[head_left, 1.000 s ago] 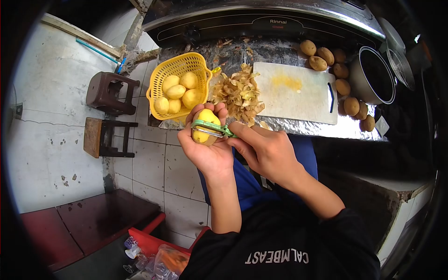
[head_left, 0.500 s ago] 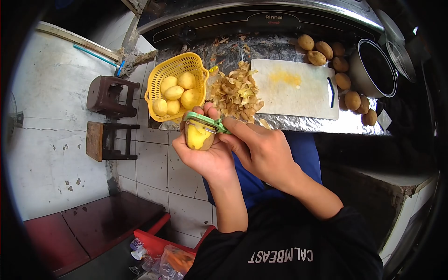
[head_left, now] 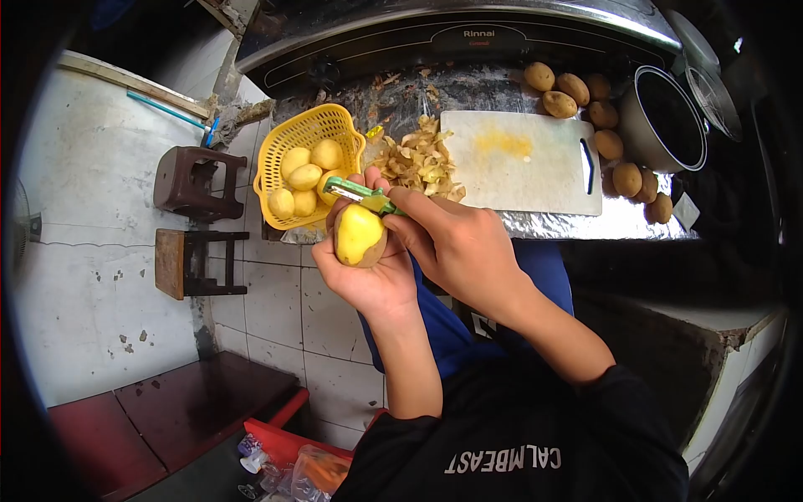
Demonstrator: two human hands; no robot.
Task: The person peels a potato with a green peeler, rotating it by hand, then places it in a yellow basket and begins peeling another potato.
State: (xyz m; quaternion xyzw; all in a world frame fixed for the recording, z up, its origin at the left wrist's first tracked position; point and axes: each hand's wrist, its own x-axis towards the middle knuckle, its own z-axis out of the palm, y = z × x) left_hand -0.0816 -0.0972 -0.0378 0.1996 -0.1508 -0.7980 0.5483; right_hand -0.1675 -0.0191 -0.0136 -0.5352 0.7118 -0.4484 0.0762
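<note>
A person's bare left hand point(head_left: 376, 276) is closed around a partly peeled potato point(head_left: 358, 237), cradled in the palm, yellow flesh facing up. The right hand point(head_left: 468, 251) is clamped on a green peeler point(head_left: 338, 185), its blade at the potato's far end; whether they touch is unclear. Just beyond, left to right: a yellow basket point(head_left: 293, 132) holding peeled potatoes point(head_left: 305, 176), a heap of peelings point(head_left: 416, 163), a white cutting board point(head_left: 535, 188), unpeeled potatoes point(head_left: 559, 104) and a pot point(head_left: 640, 138). Farthest stands a stove point(head_left: 376, 52).
</note>
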